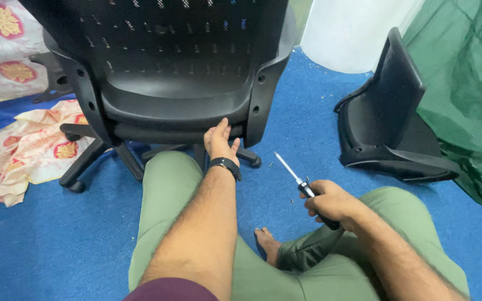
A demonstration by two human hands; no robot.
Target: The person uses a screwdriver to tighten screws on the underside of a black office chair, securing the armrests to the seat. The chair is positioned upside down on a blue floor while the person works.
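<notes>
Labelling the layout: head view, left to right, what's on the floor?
Floral cloth → black office chair → left hand under its seat → screwdriver in right hand → detached chair part → green cloth.

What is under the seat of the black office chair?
Under the black office chair, the star base with casters stands on blue carpet. The left hand and knee cover its centre column.

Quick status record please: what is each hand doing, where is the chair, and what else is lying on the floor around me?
left hand: reaching under the seat edge of the black office chair, touching it
right hand: gripping a screwdriver, shaft pointing up and left, clear of the chair
chair: upright on the blue carpet, directly ahead
right side: separate black chair part on the floor
left side: patterned cloth
</notes>
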